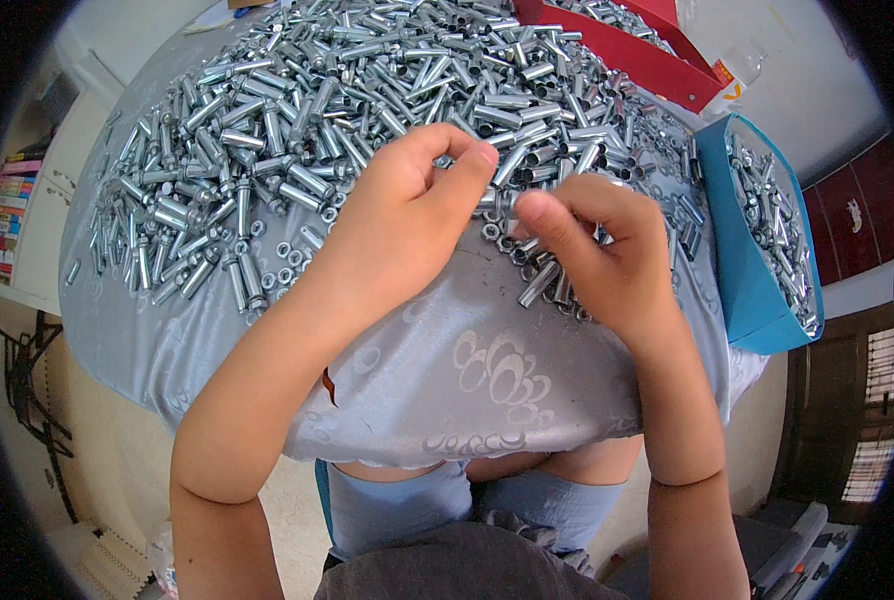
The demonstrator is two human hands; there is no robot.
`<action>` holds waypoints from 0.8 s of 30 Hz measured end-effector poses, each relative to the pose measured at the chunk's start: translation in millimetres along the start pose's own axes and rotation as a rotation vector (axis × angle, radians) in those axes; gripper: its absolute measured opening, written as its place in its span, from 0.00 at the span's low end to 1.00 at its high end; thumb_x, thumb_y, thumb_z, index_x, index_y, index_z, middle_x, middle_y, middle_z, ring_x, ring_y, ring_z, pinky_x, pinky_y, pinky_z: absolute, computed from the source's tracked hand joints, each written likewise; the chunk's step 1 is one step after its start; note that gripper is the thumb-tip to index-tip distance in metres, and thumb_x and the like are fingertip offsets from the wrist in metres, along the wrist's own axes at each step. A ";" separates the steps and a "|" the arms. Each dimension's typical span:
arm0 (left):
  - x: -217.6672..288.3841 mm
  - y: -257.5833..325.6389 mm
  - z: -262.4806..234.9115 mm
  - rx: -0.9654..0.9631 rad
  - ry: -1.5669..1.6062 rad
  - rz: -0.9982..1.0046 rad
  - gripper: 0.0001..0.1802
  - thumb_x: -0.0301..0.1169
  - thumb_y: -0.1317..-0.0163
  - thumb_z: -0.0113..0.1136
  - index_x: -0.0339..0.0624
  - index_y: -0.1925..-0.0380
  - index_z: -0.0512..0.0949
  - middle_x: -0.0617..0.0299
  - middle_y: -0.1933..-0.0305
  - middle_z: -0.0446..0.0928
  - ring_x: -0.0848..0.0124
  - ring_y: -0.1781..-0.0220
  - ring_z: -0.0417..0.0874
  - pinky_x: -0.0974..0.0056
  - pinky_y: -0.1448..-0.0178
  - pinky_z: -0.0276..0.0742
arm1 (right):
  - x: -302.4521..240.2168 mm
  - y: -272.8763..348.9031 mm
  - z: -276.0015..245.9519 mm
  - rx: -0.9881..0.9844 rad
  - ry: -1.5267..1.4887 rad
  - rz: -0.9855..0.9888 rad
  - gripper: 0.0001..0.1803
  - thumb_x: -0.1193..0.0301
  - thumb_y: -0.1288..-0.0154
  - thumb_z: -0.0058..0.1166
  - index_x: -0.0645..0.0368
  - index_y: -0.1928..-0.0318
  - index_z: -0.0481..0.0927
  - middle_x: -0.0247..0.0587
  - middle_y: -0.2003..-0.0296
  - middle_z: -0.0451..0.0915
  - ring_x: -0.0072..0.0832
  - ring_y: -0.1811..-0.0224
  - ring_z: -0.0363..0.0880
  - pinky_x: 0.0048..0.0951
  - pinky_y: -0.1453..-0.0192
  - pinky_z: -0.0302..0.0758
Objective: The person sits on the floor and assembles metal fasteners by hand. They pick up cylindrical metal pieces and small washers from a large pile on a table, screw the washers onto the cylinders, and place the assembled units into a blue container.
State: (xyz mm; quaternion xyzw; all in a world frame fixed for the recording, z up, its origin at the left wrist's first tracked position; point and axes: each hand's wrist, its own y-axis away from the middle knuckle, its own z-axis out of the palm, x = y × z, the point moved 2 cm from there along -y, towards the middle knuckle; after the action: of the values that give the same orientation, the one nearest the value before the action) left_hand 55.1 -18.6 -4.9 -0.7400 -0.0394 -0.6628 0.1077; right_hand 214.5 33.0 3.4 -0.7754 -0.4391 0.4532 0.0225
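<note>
A large heap of shiny metal expansion bolts and loose sleeves (367, 75) covers the far part of the table. My left hand (407, 205) is over the heap's near edge, thumb and forefinger pressed together; whatever lies between them is hidden. Just to its right, my right hand (612, 245) is also closed, its thumb against curled fingers. A short metal piece shows by its thumb tip, but I cannot tell if it is held or lies behind. Several loose hex nuts (285, 249) rest left of my left forearm. A few bolts (539, 283) lie beside my right hand.
A grey patterned cloth (497, 400) covers the round table. At the right edge stands a blue box (767, 325) full of bolts. A red box (657, 65) with more metal parts is at the far right, with a clear plastic bottle (742, 72) beside it.
</note>
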 end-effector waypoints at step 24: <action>-1.6 0.3 1.0 -0.045 -0.061 0.002 0.13 0.35 0.39 0.49 0.33 0.70 0.74 0.69 0.82 0.69 0.83 0.79 0.65 0.73 0.77 0.60 | -5.9 -1.4 -1.5 -0.038 -0.033 0.018 0.11 0.71 0.49 0.60 0.61 0.66 0.75 0.34 0.82 0.69 0.23 0.83 0.64 0.23 0.77 0.64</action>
State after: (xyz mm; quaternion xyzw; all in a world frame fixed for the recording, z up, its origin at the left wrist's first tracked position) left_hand 55.9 -18.5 -6.6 -0.7621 -0.0270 -0.6405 0.0905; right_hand 213.4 30.3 9.0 -0.7720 -0.4411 0.4577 -0.0034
